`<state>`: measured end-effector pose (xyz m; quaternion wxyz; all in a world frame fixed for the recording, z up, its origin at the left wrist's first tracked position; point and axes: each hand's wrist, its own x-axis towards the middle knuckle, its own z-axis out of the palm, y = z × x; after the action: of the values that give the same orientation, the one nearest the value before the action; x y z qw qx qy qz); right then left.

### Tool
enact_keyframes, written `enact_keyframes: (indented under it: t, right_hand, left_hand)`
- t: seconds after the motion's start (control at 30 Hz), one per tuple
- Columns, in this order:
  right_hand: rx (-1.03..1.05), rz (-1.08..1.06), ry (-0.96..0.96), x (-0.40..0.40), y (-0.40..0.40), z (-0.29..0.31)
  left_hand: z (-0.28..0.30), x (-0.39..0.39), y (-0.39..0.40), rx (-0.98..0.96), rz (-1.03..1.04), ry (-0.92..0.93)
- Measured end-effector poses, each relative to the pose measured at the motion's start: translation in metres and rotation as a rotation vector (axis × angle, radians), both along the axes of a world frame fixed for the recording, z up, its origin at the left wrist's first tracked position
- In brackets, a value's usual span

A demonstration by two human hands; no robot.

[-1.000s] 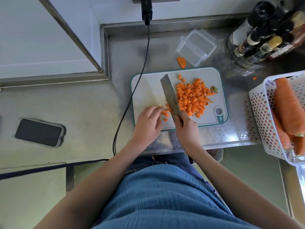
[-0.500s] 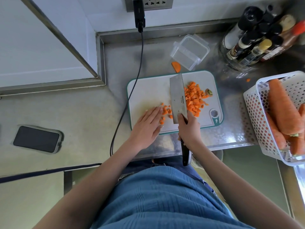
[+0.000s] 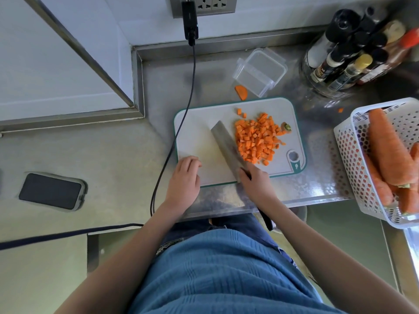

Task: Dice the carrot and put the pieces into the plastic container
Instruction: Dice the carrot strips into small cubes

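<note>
A pile of diced carrot [image 3: 257, 140] lies on the right half of the white cutting board [image 3: 197, 132]. My right hand [image 3: 256, 181] grips a cleaver [image 3: 226, 148] by its handle; the blade stands against the left side of the pile. My left hand [image 3: 184, 180] rests on the board's near left corner, fingers loosely curled, holding nothing. The clear plastic container [image 3: 260, 71] stands beyond the board with nothing inside. A carrot end slice [image 3: 241, 92] lies on the counter beside it, and a stem stub [image 3: 286, 126] at the pile's right edge.
A white basket [image 3: 353, 155] of whole carrots stands at the right. Sauce bottles [image 3: 353, 53] crowd the back right corner. A black cable [image 3: 181, 123] runs from the wall socket down past the board's left edge. A phone [image 3: 51, 191] lies at the left.
The cleaver has swept the loose pieces at the board's near middle rightward into the main pile. My left hand has drawn back to the board's left corner.
</note>
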<state>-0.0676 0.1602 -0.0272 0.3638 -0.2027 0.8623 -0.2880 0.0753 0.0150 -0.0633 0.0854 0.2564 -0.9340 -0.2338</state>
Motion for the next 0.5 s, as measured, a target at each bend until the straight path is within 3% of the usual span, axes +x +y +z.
enact_keyframes:
  t: [0.2,0.37,0.5]
  right_hand:
    - [0.012,-0.064,0.041,-0.027,0.006,-0.001]
    - [-0.083,-0.14,0.117,-0.029,0.014,0.005]
    - [0.056,-0.11,0.321,-0.039,0.025,0.007]
  left_hand:
    - [-0.008,-0.012,0.007,-0.038,-0.19,-0.076]
    - [0.005,-0.046,-0.005,0.04,-0.105,-0.075]
    - [0.014,-0.101,-0.03,0.108,-0.071,0.038]
